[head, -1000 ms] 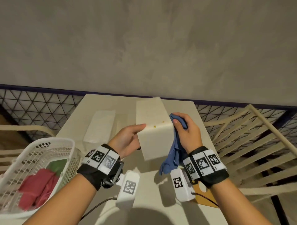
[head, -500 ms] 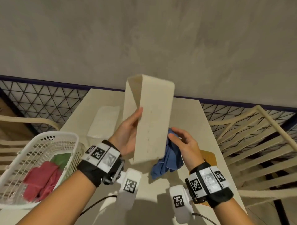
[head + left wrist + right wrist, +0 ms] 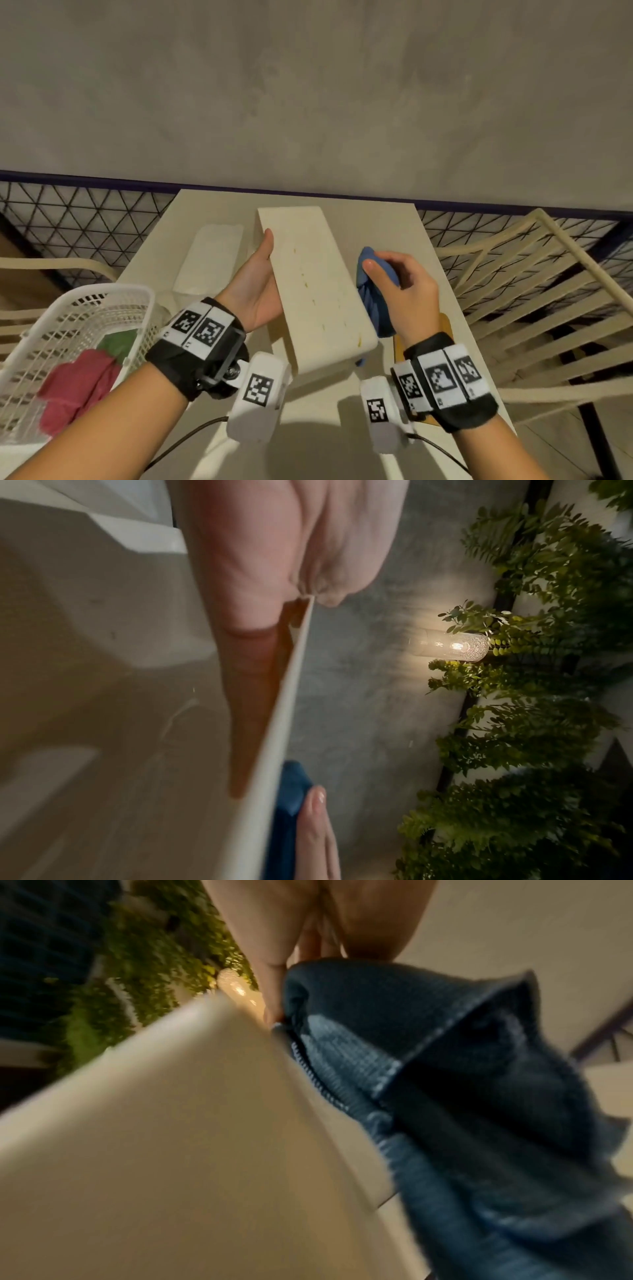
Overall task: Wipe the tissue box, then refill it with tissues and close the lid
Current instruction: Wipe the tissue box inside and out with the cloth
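My left hand [image 3: 263, 274] grips a long cream tissue box [image 3: 315, 291] above the table, thumb on its upper face and fingers hidden behind it. The box slopes toward me and shows small yellowish spots. My right hand [image 3: 382, 270] holds a bunched blue cloth [image 3: 375, 305] against the box's right side. In the left wrist view the left hand [image 3: 308, 596] clamps the box's thin wall [image 3: 274, 723], with the cloth [image 3: 291, 791] beyond. The right wrist view shows the cloth [image 3: 445, 1096] hanging beside the box [image 3: 171, 1150]. A pack of tissues [image 3: 209, 260] lies on the table to the left.
A white mesh basket [image 3: 68, 318] with red and green cloths stands at the table's left edge. A brown wooden board [image 3: 447, 325] lies under my right wrist. Cream slatted chairs [image 3: 534, 308] flank the cream table [image 3: 387, 219], which ends at a grey wall.
The box, held up on end half a second ago, has come down to a sloping position. My right hand has carried the cloth up along its right side.
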Available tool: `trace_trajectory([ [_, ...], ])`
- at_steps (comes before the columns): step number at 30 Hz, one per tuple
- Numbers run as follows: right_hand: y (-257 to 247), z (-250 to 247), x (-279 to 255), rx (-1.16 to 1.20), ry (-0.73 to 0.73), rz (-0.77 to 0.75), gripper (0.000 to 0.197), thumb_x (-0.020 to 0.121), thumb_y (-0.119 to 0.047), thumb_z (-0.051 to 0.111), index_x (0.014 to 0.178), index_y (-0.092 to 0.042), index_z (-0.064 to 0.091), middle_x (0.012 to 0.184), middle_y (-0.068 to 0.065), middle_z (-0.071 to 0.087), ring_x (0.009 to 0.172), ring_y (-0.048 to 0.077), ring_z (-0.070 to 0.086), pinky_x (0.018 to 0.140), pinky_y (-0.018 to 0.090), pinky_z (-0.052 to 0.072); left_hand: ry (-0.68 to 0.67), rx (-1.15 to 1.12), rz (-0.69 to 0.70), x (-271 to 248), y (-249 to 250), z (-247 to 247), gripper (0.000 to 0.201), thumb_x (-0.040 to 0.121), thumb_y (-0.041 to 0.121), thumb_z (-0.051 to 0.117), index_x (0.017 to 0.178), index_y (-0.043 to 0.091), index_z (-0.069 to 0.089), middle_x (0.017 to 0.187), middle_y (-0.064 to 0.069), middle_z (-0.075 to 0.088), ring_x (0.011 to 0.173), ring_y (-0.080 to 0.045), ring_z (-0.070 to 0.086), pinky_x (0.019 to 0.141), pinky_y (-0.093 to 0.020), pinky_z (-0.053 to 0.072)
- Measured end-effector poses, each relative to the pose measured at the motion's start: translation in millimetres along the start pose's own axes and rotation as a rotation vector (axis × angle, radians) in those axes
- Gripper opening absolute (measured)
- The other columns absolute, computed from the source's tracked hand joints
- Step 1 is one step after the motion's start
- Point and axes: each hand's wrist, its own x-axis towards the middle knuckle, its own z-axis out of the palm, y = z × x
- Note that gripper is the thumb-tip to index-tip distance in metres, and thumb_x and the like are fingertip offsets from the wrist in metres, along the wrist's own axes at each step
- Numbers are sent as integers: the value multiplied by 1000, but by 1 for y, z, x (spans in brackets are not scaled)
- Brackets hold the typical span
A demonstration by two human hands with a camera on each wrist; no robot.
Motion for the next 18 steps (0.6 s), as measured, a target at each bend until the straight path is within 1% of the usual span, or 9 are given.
trace_trajectory([
  [2, -6, -15, -7, -53, -4, -75, 15, 79, -13, 68, 93, -15, 63, 87, -14, 62, 80, -14, 57, 71, 1, 44, 22, -21, 4, -2, 2, -3, 59, 92, 57, 20, 106, 18, 61, 86, -3, 75, 76, -16, 72, 66, -28, 59],
  [4, -12, -25, -19, -96, -16, -166, 20, 77, -26, 71, 93, -16, 65, 89, -13, 64, 84, -11, 59, 74, 3, 44, 62, -85, 55, -3, 3, -6, 59, 93, 58, 20, 112, 17, 59, 87, -5, 75, 77, -18, 73, 65, -31, 60],
  [6, -17, -24, -33, -169, -57, -271, 25, 77, -31, 66, 95, -15, 67, 92, -9, 66, 89, -6, 60, 79, 4, 44, 98, -178, 114, -2, 1, -7, 60, 92, 59, 24, 117, 15, 57, 89, -8, 75, 78, -21, 73, 65, -37, 59],
  [8, -19, -15, -39, -214, -71, -318, 21, 78, -27, 66, 95, -14, 68, 93, -8, 66, 91, -7, 59, 81, 2, 42, 110, -171, 125, -1, -5, -5, 60, 90, 61, 27, 109, 15, 60, 85, -8, 75, 75, -22, 73, 62, -38, 59],
  [10, -19, -2, -37, -219, -46, -314, 17, 79, -22, 67, 93, -14, 69, 91, -11, 65, 90, -6, 59, 80, 1, 41, 115, -101, 64, -1, -14, -1, 60, 88, 64, 28, 100, 16, 62, 81, -9, 75, 71, -23, 72, 62, -34, 58],
  [12, -16, 8, -30, -170, 9, -284, 15, 79, -19, 67, 94, -16, 68, 90, -8, 65, 90, 1, 59, 79, 3, 43, 110, -102, 26, -1, -21, 2, 60, 88, 64, 29, 100, 15, 63, 82, -11, 74, 71, -25, 71, 71, -34, 54],
  [15, -14, 15, -27, -113, 136, -284, 17, 80, -22, 66, 97, -20, 64, 92, -4, 65, 90, -3, 58, 81, 4, 43, 145, -176, 91, -1, -22, 5, 59, 89, 61, 31, 108, 15, 62, 89, -13, 73, 76, -28, 70, 82, -40, 47],
  [17, -17, 20, -36, -137, 176, -363, 22, 79, -20, 64, 101, -15, 65, 102, -2, 64, 96, 0, 57, 87, 7, 43, 188, -216, 163, 1, -18, 6, 54, 91, 57, 29, 108, 17, 61, 81, -10, 73, 71, -26, 70, 76, -37, 47],
  [18, -17, 25, -43, -180, 153, -411, 27, 79, -19, 63, 105, -11, 64, 109, 1, 62, 103, 6, 56, 93, 11, 42, 209, -235, 192, 2, -15, 9, 53, 93, 55, 27, 111, 17, 59, 80, -9, 72, 72, -26, 69, 73, -35, 46],
])
